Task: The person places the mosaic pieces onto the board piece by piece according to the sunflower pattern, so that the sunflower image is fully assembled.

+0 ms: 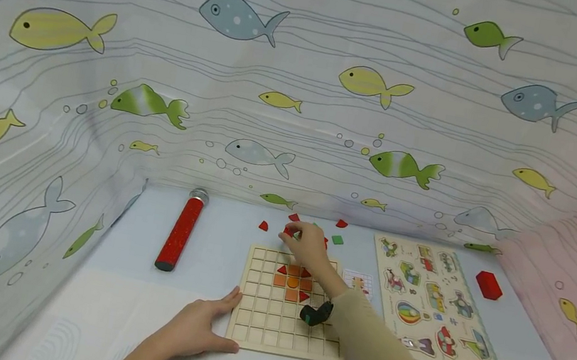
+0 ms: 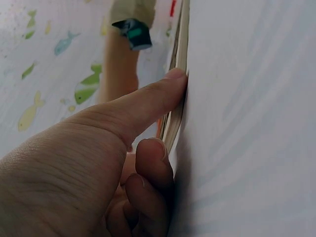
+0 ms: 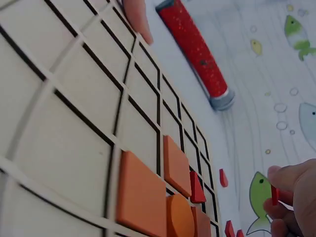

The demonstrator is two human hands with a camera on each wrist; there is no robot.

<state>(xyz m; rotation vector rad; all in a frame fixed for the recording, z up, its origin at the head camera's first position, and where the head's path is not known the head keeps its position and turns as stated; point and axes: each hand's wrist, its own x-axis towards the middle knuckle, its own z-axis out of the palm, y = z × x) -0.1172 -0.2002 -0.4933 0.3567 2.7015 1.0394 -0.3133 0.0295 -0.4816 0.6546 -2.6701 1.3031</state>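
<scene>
A pale wooden grid board lies on the table, with orange and red pieces set near its upper middle. My left hand rests at its lower left corner, fingertips against the left side and the thumb touching the near edge. Beyond the board's far edge, my right hand pinches a small red piece between thumb and fingers. Loose red pieces and a green square lie around that hand. Part of the board is hidden under the right forearm.
A red microphone-shaped tube with a silver end lies to the left. On the right are a small pattern card, a picture puzzle board and a red block. Fish-printed cloth walls stand behind and at both sides.
</scene>
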